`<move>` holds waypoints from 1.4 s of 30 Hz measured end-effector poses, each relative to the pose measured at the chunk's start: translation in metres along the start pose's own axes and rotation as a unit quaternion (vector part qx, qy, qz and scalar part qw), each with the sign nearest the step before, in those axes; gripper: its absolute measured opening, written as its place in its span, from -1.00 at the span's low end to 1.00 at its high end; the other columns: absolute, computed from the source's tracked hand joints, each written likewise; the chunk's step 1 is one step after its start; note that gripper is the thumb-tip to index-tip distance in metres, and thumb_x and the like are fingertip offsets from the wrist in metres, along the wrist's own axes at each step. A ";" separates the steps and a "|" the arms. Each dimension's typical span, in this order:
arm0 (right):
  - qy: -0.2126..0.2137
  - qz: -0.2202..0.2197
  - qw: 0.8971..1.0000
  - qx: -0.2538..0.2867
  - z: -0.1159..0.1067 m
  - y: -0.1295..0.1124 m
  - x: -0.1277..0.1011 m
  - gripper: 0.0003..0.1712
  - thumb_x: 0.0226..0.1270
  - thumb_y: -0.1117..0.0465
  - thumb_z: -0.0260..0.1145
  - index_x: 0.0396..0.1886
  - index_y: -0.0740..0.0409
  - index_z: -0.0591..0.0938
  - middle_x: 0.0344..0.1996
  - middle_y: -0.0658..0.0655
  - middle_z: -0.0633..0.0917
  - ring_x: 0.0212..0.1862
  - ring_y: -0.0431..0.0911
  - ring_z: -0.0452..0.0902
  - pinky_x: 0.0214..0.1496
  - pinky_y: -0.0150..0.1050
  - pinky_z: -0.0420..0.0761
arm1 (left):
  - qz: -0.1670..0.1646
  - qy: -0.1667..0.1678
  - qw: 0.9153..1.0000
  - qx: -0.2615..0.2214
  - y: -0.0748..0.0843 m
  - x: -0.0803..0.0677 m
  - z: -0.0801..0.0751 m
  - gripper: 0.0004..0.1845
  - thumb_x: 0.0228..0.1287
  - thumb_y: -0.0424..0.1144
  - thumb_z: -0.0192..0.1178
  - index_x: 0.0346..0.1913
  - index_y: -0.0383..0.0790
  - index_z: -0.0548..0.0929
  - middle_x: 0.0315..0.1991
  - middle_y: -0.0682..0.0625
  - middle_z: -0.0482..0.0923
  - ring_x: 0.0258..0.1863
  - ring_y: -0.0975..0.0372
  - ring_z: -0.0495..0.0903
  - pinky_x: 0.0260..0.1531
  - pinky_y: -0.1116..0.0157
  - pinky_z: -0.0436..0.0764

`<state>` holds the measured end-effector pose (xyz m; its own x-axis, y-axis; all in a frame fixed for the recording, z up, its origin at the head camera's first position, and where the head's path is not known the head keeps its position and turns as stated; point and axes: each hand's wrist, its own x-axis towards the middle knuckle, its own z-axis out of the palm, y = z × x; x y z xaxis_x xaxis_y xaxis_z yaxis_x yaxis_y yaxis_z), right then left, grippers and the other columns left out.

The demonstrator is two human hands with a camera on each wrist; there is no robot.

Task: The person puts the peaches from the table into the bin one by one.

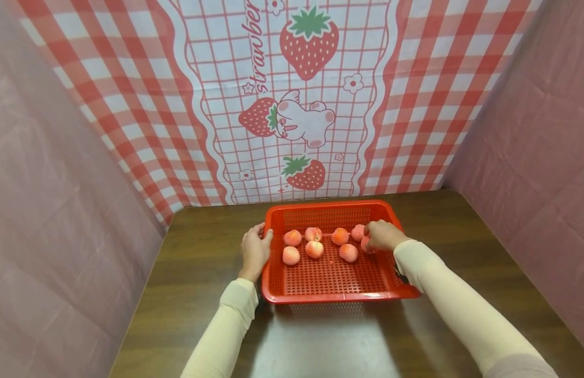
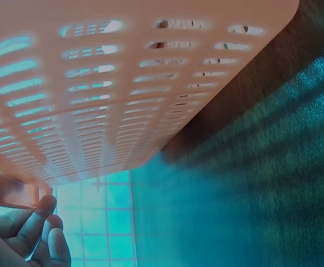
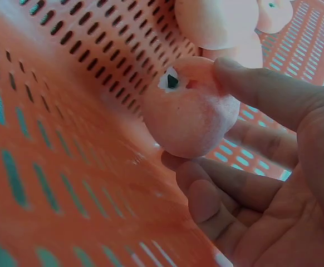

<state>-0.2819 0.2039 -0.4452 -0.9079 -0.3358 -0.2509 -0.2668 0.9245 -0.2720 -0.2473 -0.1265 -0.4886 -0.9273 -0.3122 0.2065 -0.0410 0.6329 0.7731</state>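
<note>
A red plastic basket [image 1: 339,297] with slotted walls stands on the table, with several peaches [image 1: 348,253] lying in its back half. My left hand [image 1: 256,251] grips the basket's left rim, thumb on top; in the left wrist view its fingers [image 2: 46,214] curl under that rim. At the basket's right end, my right hand [image 1: 383,234] pinches a peach [image 3: 187,111] between thumb and fingertips. A dark stem hollow with a pale patch shows on this peach in the right wrist view. Further peaches [image 3: 217,22] lie just behind it, close by the slotted wall.
The brown wooden table [image 1: 192,299] extends around the basket on both sides. Behind it hangs a checked strawberry cloth [image 1: 292,157]. Plain pinkish cloths hang at the left [image 1: 60,210] and right [image 1: 532,147].
</note>
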 end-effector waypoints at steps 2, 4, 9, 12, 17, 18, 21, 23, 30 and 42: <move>-0.005 0.002 1.000 0.007 0.003 0.002 0.001 -0.52 -0.02 0.21 0.41 -0.06 0.33 0.67 -0.20 0.26 0.72 -0.29 0.02 0.56 -0.16 -0.06 0.58 | 0.001 0.001 1.000 0.000 0.000 0.000 -0.001 -0.64 0.27 -0.18 0.26 0.09 -0.24 0.67 -0.09 -0.14 0.71 -0.07 -0.04 0.63 0.02 0.03 0.52; -0.008 0.003 1.000 0.011 0.007 0.003 0.002 -0.56 -0.02 0.21 0.41 -0.09 0.30 0.68 -0.23 0.24 0.72 -0.30 0.01 0.54 -0.17 -0.08 0.57 | 0.000 0.002 1.000 -0.002 0.000 0.000 -0.001 -0.64 0.26 -0.18 0.26 0.09 -0.24 0.67 -0.09 -0.14 0.71 -0.07 -0.03 0.63 0.02 0.04 0.52; -0.003 -0.002 1.000 0.007 0.014 0.003 0.004 -0.55 -0.02 0.23 0.42 -0.07 0.31 0.68 -0.21 0.27 0.73 -0.25 0.05 0.59 -0.16 -0.07 0.58 | -0.001 0.004 1.000 -0.005 -0.001 0.000 -0.002 -0.64 0.26 -0.18 0.26 0.08 -0.24 0.68 -0.09 -0.14 0.71 -0.07 -0.03 0.63 0.02 0.04 0.51; -0.008 0.002 1.000 0.022 0.017 0.001 0.005 -0.56 0.01 0.22 0.44 -0.06 0.30 0.68 -0.26 0.23 0.72 -0.28 0.03 0.56 -0.19 -0.12 0.56 | -0.002 0.005 1.000 -0.008 -0.001 0.000 -0.002 -0.64 0.26 -0.18 0.27 0.08 -0.24 0.68 -0.09 -0.14 0.71 -0.06 -0.04 0.62 0.04 0.03 0.51; -0.011 0.010 0.999 0.047 0.017 -0.002 0.003 -0.62 0.02 0.23 0.46 -0.11 0.26 0.69 -0.44 0.10 0.62 -0.39 -0.04 0.43 -0.29 -0.23 0.45 | -0.002 0.004 1.000 -0.004 -0.001 -0.001 -0.001 -0.64 0.27 -0.18 0.26 0.09 -0.23 0.67 -0.09 -0.13 0.72 -0.06 -0.04 0.63 0.04 0.03 0.51; -0.009 0.009 0.999 0.046 0.017 -0.002 0.003 -0.63 0.02 0.24 0.46 -0.12 0.25 0.69 -0.46 0.09 0.61 -0.40 -0.04 0.42 -0.30 -0.23 0.44 | -0.002 0.003 1.000 -0.003 0.000 -0.001 -0.001 -0.64 0.27 -0.18 0.26 0.09 -0.23 0.68 -0.10 -0.13 0.72 -0.06 -0.04 0.63 0.03 0.03 0.51; -0.005 0.006 0.999 0.047 0.017 -0.002 0.002 -0.64 0.01 0.25 0.45 -0.14 0.24 0.69 -0.50 0.08 0.58 -0.42 -0.05 0.42 -0.31 -0.24 0.43 | -0.003 0.003 1.000 -0.004 0.000 0.000 -0.002 -0.64 0.26 -0.18 0.26 0.09 -0.24 0.67 -0.10 -0.14 0.72 -0.07 -0.04 0.63 0.03 0.03 0.51; -0.004 0.005 0.999 0.050 0.017 -0.003 0.002 -0.65 0.02 0.24 0.45 -0.15 0.24 0.69 -0.52 0.07 0.58 -0.42 -0.05 0.42 -0.32 -0.25 0.43 | -0.002 0.002 1.000 -0.004 0.000 0.001 -0.003 -0.64 0.27 -0.19 0.26 0.09 -0.24 0.67 -0.10 -0.14 0.71 -0.07 -0.04 0.63 0.03 0.03 0.51; 0.003 0.000 0.999 0.049 0.016 -0.001 0.005 -0.62 0.08 0.17 0.47 -0.14 0.30 0.68 -0.47 0.09 0.64 -0.42 -0.07 0.46 -0.28 -0.21 0.51 | 0.004 0.007 1.000 -0.001 -0.003 0.002 -0.002 -0.64 0.27 -0.18 0.26 0.08 -0.26 0.68 -0.10 -0.15 0.71 -0.08 -0.05 0.63 0.02 0.03 0.52; 0.030 -0.012 0.998 0.051 0.007 0.000 0.002 -0.53 0.31 0.20 0.25 0.11 0.43 0.58 -0.07 0.36 0.70 -0.08 0.12 0.65 -0.01 0.06 0.62 | 0.007 -0.005 1.000 -0.008 -0.003 0.004 0.003 -0.64 0.28 -0.18 0.25 0.08 -0.26 0.67 -0.10 -0.16 0.71 -0.08 -0.04 0.63 0.02 0.03 0.53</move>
<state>-0.2815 0.2023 -0.4525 -0.9205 -0.3426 -0.1879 -0.2563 0.8924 -0.3715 -0.2521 -0.1273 -0.4920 -0.9316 -0.2964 0.2104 -0.0230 0.6259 0.7795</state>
